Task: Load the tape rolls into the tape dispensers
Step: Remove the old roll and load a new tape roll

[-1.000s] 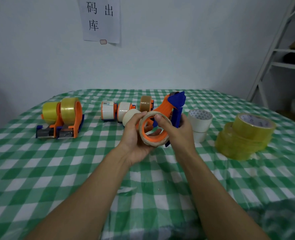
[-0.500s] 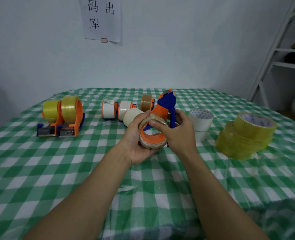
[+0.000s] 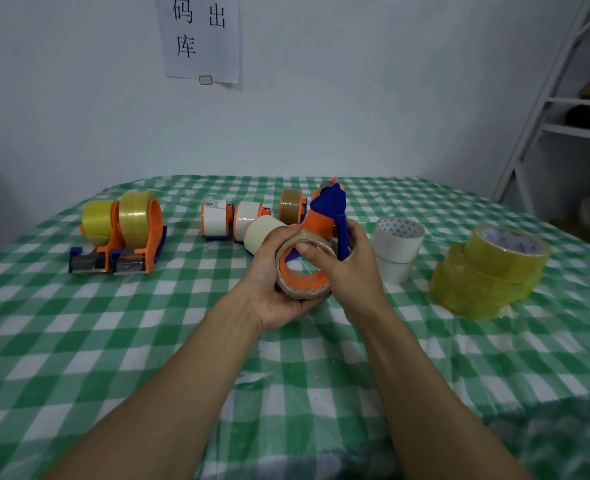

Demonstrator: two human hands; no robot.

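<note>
Surface materials. The checked tablecloth (image 3: 148, 341) is matt woven cloth, lightly creased. The held dispenser (image 3: 328, 206) and the far-left dispensers (image 3: 153, 230) are smooth orange and blue plastic with a faint sheen. The held tape roll (image 3: 304, 292) is glossy clear film on an orange plastic hub. The yellow rolls (image 3: 494, 271) at right are glossy translucent film; the white rolls (image 3: 395, 244) look duller. The wall notice (image 3: 203, 39) is matt paper.

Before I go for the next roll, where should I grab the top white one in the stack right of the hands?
Probably from straight above. The top white roll lies flat on the lower white roll, core opening up, so put a thumb inside the core and fingers down the outer wall on the near side. The yellow rolls stand apart on its right.
</note>
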